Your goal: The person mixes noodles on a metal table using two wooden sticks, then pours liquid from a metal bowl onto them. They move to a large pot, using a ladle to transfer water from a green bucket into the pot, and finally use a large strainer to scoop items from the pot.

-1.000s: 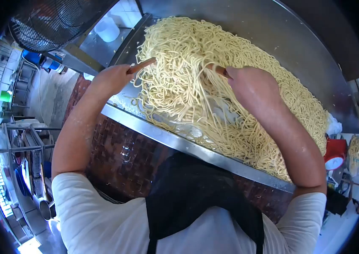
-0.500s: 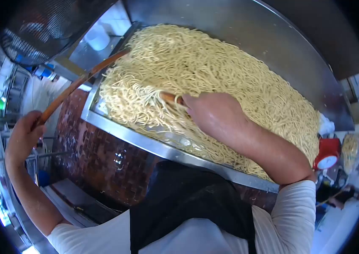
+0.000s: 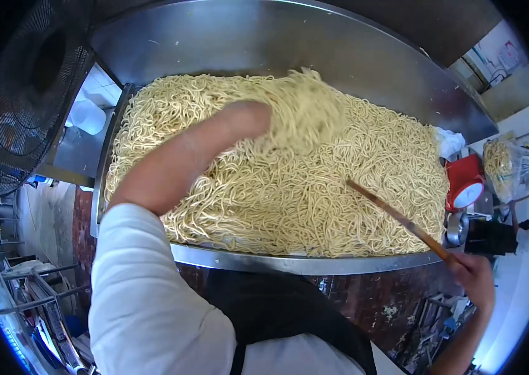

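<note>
A thick bed of yellow noodles (image 3: 277, 206) covers a wide steel tray. My left hand (image 3: 249, 119) reaches over its upper middle, closed, with its fingers mostly hidden. Just beyond that hand a clump of noodles is raised and blurred. The wooden stick seen in this hand in the earlier frame is almost wholly hidden by noodles. Past the tray's front right edge, my right hand (image 3: 474, 278) is closed around the end of another wooden stick (image 3: 402, 220). That stick slants up and left, its far tip over the noodles.
The tray's steel rim (image 3: 302, 265) runs in front of me, and a steel back wall (image 3: 264, 37) rises behind. A caged fan (image 3: 27, 94) and a white container (image 3: 88, 117) stand left. At right are a red scale (image 3: 464, 181) and a bag of noodles (image 3: 502, 162).
My left hand has swung from the left side onto the noodles, where a clump is lifted. My right hand has moved from over the noodles to beyond the tray's front right edge.
</note>
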The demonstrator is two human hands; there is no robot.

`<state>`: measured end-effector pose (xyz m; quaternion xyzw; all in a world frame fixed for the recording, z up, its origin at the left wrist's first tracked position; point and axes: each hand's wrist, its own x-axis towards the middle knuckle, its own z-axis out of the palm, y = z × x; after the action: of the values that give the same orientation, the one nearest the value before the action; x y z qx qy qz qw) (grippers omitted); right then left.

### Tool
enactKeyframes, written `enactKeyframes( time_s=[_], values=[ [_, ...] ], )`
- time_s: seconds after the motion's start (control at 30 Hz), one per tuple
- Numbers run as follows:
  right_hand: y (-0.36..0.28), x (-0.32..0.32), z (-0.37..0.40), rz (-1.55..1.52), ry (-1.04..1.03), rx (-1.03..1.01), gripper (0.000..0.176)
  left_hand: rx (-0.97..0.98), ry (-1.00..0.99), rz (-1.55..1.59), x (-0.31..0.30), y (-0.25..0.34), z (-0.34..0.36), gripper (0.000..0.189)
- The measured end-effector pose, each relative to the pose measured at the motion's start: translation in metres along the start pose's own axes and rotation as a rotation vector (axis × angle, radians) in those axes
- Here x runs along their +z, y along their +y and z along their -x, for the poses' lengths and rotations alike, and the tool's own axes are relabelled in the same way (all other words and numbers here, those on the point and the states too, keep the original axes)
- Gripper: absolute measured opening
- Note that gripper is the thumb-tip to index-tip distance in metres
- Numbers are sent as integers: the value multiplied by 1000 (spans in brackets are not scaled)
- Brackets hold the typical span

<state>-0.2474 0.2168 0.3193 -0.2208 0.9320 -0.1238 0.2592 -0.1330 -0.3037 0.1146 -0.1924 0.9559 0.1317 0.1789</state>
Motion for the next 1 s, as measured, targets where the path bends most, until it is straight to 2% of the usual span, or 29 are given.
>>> enactKeyframes(
  time_s=[0.03,0.07,0.13,0.17,0.2,0.23,0.3,0.33,0.4,0.43,0.47,0.5,0.53,0.57,0.6,0.67,0.73,0.77,0.8,0.83,0.87,0.9,0.93,1.0],
  values=[
    [-5,19,-25,155,-25,-34,21,-29,-14,7,7,5,16,29],
    [-10,45,-57,141,-1,-64,21,-62,-27,15,11,5,35,30],
    [-42,92,-127,191,143,-327,30,-68,-54,202,-4,-23,102,30],
    [-84,101,-158,273,135,-342,30,-142,25,271,-5,-45,125,30],
    [-101,121,-206,289,236,-568,28,-215,94,338,-4,-55,145,30],
    [-150,130,-222,303,161,-523,35,-285,57,217,-16,-53,159,28],
    [-191,145,-244,273,88,-558,32,-425,5,63,-33,-48,162,29],
    [-195,143,-233,276,102,-573,32,-403,11,-16,-23,-44,158,30],
    [-180,148,-187,400,175,-547,29,-411,-37,34,2,-35,162,28],
    [-158,137,-170,394,175,-558,29,-352,-72,19,9,-32,179,28],
    [-130,112,-156,392,174,-574,29,-317,-113,64,11,-34,200,29],
    [-116,76,-132,326,28,-487,28,-289,-152,113,10,-43,224,30],
    [-101,42,-107,288,30,-467,23,-234,-166,178,1,-62,251,29],
    [-98,10,-82,374,26,-311,19,-176,-182,237,-10,-85,282,29],
    [-92,-17,-58,320,7,-276,18,-144,-144,394,-21,-106,312,26],
    [-71,-56,-19,332,-11,-300,20,-203,-93,419,-39,-134,346,24],
    [-91,-31,-17,283,-11,-311,19,-707,-133,283,-60,-164,339,29],
    [-105,-10,-17,247,-27,-318,18,-561,-94,159,-42,-186,309,32],
    [-132,21,-37,555,-16,-370,21,-414,-54,36,-20,-211,272,36],
    [-149,68,-63,590,99,-522,25,-536,-154,-24,-28,-181,220,37],
    [-192,94,-77,584,78,-425,29,-425,-13,-47,-15,-181,178,34],
    [-213,125,-99,570,189,-549,24,-433,-6,-9,-18,-161,139,33],
    [-232,160,-114,492,213,-592,22,-375,87,-62,-16,-143,120,31],
    [-243,201,-115,487,120,-517,23,-396,87,-50,-3,-125,107,31]
  ],
)
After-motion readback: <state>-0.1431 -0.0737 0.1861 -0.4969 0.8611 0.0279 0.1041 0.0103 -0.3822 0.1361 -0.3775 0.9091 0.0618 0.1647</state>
